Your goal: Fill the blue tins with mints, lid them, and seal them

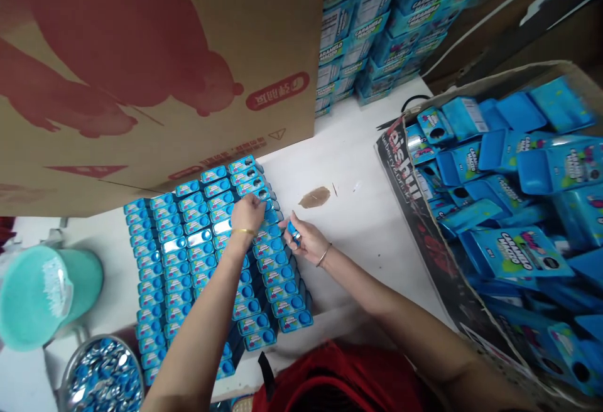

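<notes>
Rows of small blue boxes (179, 265) with round recesses stand side by side on the white table. My left hand (248, 214) is over the upper right rows, its fingers pinched together at one box; whatever they hold is too small to make out. Just right of the rows, my right hand (304, 238) is closed around blue and silver foil pieces (294, 233). A few boxes at the top of the right column show dark round spots.
A large cardboard box (188, 54) borders the rows at the back. Stacked blue packages (377, 29) stand behind. An open carton (414, 211) of blue packs is at right. At left are a green bucket (82, 280) and a metal bowl (66, 377) of foil pieces.
</notes>
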`<state>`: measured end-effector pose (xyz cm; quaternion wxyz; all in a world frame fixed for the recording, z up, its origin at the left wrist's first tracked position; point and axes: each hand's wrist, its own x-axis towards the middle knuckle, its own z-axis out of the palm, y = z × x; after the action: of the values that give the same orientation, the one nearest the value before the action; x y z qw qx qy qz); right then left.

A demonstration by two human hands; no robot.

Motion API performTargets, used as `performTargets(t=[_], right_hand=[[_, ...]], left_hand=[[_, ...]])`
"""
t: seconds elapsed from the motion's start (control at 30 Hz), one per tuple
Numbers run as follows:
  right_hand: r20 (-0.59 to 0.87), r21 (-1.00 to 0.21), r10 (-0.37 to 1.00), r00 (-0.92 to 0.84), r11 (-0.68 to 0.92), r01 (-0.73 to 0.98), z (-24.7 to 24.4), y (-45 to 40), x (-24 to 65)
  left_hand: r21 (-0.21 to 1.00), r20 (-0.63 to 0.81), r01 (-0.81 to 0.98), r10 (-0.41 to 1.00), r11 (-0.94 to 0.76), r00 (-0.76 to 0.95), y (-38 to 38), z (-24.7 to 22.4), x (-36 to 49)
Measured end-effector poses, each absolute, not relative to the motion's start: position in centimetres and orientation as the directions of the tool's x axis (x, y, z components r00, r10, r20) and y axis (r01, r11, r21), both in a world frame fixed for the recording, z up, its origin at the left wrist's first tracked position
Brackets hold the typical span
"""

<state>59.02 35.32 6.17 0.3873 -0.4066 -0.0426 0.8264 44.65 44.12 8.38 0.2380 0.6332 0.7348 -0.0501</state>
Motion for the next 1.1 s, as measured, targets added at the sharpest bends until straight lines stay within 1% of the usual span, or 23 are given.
performTargets(t=[0.03,0.07,0.1,0.17,0.27,0.33,0.37,0.4,0.43,0.47,0.53,0.57,0.6,0.63,0.67,0.73,0.77,0.8,0.87,0.93,0.97,1.0,1.1], right_hand=[[-0.637,-0.386,0.673,-0.376,-0.701,-0.6,6.0,35.5,59.1],[-0.636,-0.383,0.669,-0.384,-0.706,-0.595,5.9,35.6,59.2],[-0.635,-0.377,0.664,-0.395,-0.712,-0.592,5.7,35.7,59.3],[-0.625,-0.363,0.656,-0.423,-0.724,-0.587,5.4,35.9,59.3],[-0.595,-0.346,0.65,-0.473,-0.738,-0.579,5.3,36.2,59.4],[-0.571,-0.342,0.642,-0.511,-0.752,-0.563,5.4,36.3,59.4],[-0.567,-0.342,0.636,-0.524,-0.76,-0.552,5.5,36.3,59.5],[-0.57,-0.341,0.628,-0.53,-0.767,-0.543,5.6,36.3,59.6],[-0.577,-0.339,0.618,-0.534,-0.776,-0.532,5.7,36.3,59.7],[-0.587,-0.338,0.608,-0.535,-0.784,-0.52,5.7,36.2,59.8],[-0.612,-0.342,0.59,-0.526,-0.798,-0.497,5.8,36.2,59.7],[-0.62,-0.35,0.586,-0.522,-0.802,-0.484,5.8,36.3,59.6],[-0.625,-0.362,0.585,-0.517,-0.804,-0.472,5.8,36.4,59.4],[-0.628,-0.373,0.585,-0.514,-0.805,-0.461,5.9,36.5,59.1],[-0.634,-0.38,0.587,-0.504,-0.804,-0.458,6.0,36.6,58.8],[-0.644,-0.369,0.602,-0.472,-0.785,-0.498,6.2,37.0,58.3],[-0.648,-0.344,0.611,-0.455,-0.767,-0.541,6.3,37.1,58.1],[-0.65,-0.309,0.619,-0.441,-0.745,-0.591,6.4,37.3,58.1],[-0.636,-0.241,0.64,-0.432,-0.696,-0.676,6.5,37.5,58.3],[-0.615,-0.213,0.655,-0.439,-0.674,-0.708,6.4,37.5,58.7],[-0.607,-0.218,0.665,-0.436,-0.667,-0.712,6.3,37.4,58.9],[-0.6,-0.228,0.673,-0.432,-0.662,-0.714,6.3,37.3,59.0],[-0.586,-0.246,0.694,-0.418,-0.645,-0.724,6.0,37.1,59.1]], left_hand=[[0.138,-0.462,0.975,0.882,0.174,-0.092,45.0,8.3,44.7],[0.078,-0.506,0.985,0.857,0.156,-0.096,45.7,8.3,44.8],[0.045,-0.542,0.988,0.835,0.145,-0.098,46.3,8.3,44.9],[0.0,-0.589,0.991,0.801,0.133,-0.107,47.2,8.3,45.2],[-0.097,-0.631,0.991,0.765,0.087,-0.129,47.5,8.5,45.2],[-0.131,-0.608,0.988,0.78,0.081,-0.145,47.0,8.7,45.1],[-0.107,-0.575,0.99,0.807,0.09,-0.135,46.5,8.9,45.0],[-0.042,-0.534,0.994,0.839,0.1,-0.107,45.9,9.0,44.9],[0.075,-0.493,0.992,0.868,0.099,-0.05,45.1,9.2,44.8],[0.238,-0.453,0.968,0.891,0.079,0.039,44.2,9.2,44.7],[0.583,-0.365,0.813,0.893,-0.001,0.263,42.3,9.3,44.6],[0.701,-0.32,0.713,0.877,-0.036,0.358,41.4,9.2,44.7],[0.768,-0.282,0.638,0.867,-0.053,0.411,40.7,9.1,44.7],[0.798,-0.258,0.601,0.871,-0.053,0.419,40.3,9.0,44.7],[0.802,-0.254,0.597,0.888,-0.029,0.385,40.2,8.8,44.8],[0.766,-0.285,0.637,0.933,0.082,0.222,40.9,8.5,44.7],[0.73,-0.304,0.668,0.944,0.144,0.129,41.6,8.4,44.5],[0.676,-0.319,0.711,0.946,0.191,0.049,42.6,8.3,44.4],[0.488,-0.342,0.842,0.938,0.229,-0.057,44.7,8.2,44.1],[0.275,-0.374,0.939,0.923,0.206,-0.093,46.7,8.2,44.0],[0.192,-0.403,0.963,0.91,0.191,-0.1,47.5,8.1,44.0],[0.135,-0.435,0.974,0.894,0.181,-0.106,48.2,8.1,44.0],[0.041,-0.513,0.985,0.849,0.168,-0.123,49.4,7.9,44.3]])
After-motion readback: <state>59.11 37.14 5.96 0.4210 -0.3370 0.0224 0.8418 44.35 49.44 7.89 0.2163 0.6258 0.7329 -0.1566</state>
